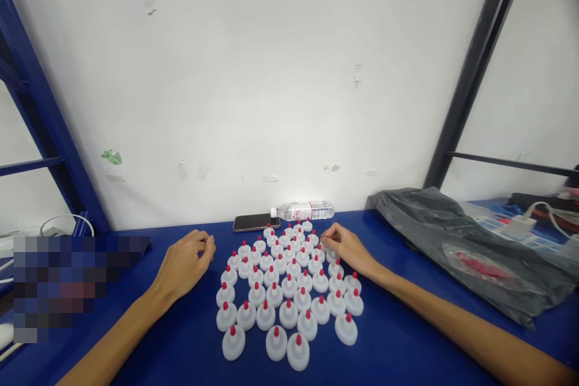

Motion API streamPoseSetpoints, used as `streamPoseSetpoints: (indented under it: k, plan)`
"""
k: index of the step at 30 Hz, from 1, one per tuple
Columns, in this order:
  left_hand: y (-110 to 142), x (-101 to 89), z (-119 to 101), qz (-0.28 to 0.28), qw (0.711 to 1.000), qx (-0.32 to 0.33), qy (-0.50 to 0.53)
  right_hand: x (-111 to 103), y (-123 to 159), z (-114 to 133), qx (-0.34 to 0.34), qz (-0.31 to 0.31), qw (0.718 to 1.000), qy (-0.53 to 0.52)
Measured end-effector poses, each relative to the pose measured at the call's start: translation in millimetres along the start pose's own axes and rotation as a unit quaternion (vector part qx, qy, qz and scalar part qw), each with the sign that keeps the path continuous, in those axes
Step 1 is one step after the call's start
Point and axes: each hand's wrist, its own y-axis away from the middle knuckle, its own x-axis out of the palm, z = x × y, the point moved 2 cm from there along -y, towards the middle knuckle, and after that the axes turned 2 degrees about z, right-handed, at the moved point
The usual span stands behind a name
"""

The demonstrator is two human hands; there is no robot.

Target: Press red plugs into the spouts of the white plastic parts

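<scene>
Several white bottle caps with red tips (289,289) stand in rows on the blue table (398,338). My left hand (185,262) rests on the table just left of the group, fingers curled loosely, nothing visible in them. My right hand (344,244) lies at the group's far right corner, its fingers pinched together by the back-row caps; I cannot make out what they hold.
A dark phone (256,222) and a clear water bottle (305,211) lie on their sides against the white wall behind the caps. A grey plastic bag (456,241) with red pieces inside spreads at the right. A white charger and cables (520,226) are far right.
</scene>
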Motion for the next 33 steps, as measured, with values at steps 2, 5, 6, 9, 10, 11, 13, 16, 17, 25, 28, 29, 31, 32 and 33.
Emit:
streamPoseSetpoints:
  k: [2,5,6,9,10,11,13,16,17,25,28,29,31,32,33]
  plan:
    - [0.3,1.5,2.9,0.008,1.000,0.000,-0.007,0.0,-1.9,-3.7,0.000,-0.005,1.000,-0.013]
    - [0.5,3.4,7.2,0.021,1.000,-0.005,-0.017,-1.3,-5.0,-8.6,-0.002,-0.026,0.999,-0.040]
    - [0.4,3.8,8.2,0.025,0.999,-0.007,-0.020,-2.4,-6.2,-9.8,-0.003,-0.037,0.998,-0.051]
    - [0.1,4.2,10.4,0.033,0.999,-0.014,-0.028,-7.1,-9.4,-11.3,-0.012,-0.070,0.994,-0.088]
    - [-0.1,4.1,10.8,0.034,0.999,-0.016,-0.030,-8.8,-10.4,-11.0,-0.016,-0.078,0.992,-0.101]
    - [-0.2,4.0,11.0,0.035,0.999,-0.018,-0.032,-10.4,-11.1,-10.4,-0.021,-0.083,0.990,-0.111]
    - [-0.3,3.6,11.2,0.036,0.999,-0.019,-0.035,-12.9,-12.0,-8.2,-0.029,-0.091,0.988,-0.124]
    - [-0.2,3.3,11.3,0.036,0.999,-0.018,-0.037,-14.3,-11.9,-4.7,-0.037,-0.096,0.987,-0.127]
    - [-0.2,3.3,11.3,0.036,0.998,-0.019,-0.038,-14.2,-11.7,-3.9,-0.039,-0.094,0.987,-0.125]
    - [-0.3,4.6,11.4,0.046,0.998,-0.026,-0.037,-16.2,-15.3,-11.7,-0.034,-0.080,0.991,-0.104]
    - [-0.9,4.8,11.5,0.050,0.998,-0.026,-0.036,-17.2,-16.9,-14.3,-0.036,-0.066,0.992,-0.097]
    - [-1.0,4.7,11.4,0.050,0.998,-0.026,-0.036,-17.0,-16.9,-14.4,-0.038,-0.059,0.993,-0.094]
    - [-1.2,4.4,10.9,0.051,0.998,-0.025,-0.037,-16.1,-16.4,-13.8,-0.043,-0.047,0.994,-0.087]
    - [-1.2,4.0,10.4,0.051,0.998,-0.024,-0.037,-15.8,-15.8,-13.2,-0.045,-0.044,0.995,-0.081]
    - [-1.1,3.6,9.8,0.050,0.998,-0.023,-0.037,-15.7,-15.1,-12.4,-0.047,-0.042,0.995,-0.074]
